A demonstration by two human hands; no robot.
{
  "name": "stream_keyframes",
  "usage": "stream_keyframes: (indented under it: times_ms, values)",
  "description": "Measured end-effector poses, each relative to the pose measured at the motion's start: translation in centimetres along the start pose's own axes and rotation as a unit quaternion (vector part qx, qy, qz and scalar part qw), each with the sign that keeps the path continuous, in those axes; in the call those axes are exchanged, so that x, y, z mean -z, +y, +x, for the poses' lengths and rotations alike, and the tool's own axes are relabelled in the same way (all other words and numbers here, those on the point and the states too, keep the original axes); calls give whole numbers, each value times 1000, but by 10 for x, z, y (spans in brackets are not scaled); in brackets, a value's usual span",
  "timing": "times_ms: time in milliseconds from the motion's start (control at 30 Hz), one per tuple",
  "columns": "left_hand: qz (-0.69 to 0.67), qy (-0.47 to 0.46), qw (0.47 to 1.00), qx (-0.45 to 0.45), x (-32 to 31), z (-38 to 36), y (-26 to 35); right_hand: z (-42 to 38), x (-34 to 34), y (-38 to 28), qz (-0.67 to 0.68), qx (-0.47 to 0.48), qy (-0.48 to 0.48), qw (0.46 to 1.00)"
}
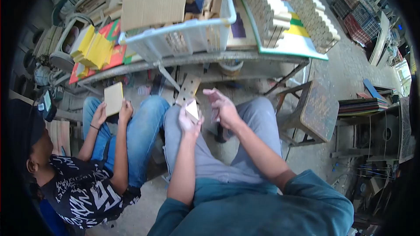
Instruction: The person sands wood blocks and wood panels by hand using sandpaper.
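My left hand [188,124] is closed around a pale wooden block [192,110] with a triangular face turned up, held above my left knee. To its right, my right hand [225,109] is raised between my knees, apart from the block. Its fingers are bent around something thin and reddish that I cannot make out clearly. Both hands look dusty.
On my left a co-worker holds a flat tan board [113,99] in both hands. Ahead, a metal-framed table carries a light blue crate [175,39], stacked wooden rods [264,11] and yellow pieces [92,48]. A worn stool [313,111] stands right.
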State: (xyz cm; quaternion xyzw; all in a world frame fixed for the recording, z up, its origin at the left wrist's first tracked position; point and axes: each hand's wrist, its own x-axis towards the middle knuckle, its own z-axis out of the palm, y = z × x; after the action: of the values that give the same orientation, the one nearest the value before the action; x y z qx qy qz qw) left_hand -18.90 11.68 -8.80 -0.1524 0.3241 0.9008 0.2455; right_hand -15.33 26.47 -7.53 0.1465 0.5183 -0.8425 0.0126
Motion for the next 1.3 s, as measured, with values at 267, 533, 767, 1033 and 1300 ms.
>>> stream_keyframes:
  times_ms: [267, 533, 767, 1033, 1300]
  values:
    - [71, -10, 997, 27, 10, -3, 8, -22, -6, 2, -148, 135, 99, 975]
    - [182, 111, 977, 2, 10, 6, 9, -39, -52, 16, -156, 281, 102, 941]
    - [284, 127, 937, -159, 21, 13, 6, -46, -63, 26, -250, 159, -84, 951]
    - [377, 80, 898, -213, 38, 14, -4, -36, -80, 25, -417, 120, -24, 901]
    - [254, 112, 958, -68, 37, 7, 0, -36, -77, 28, -478, 103, -10, 872]
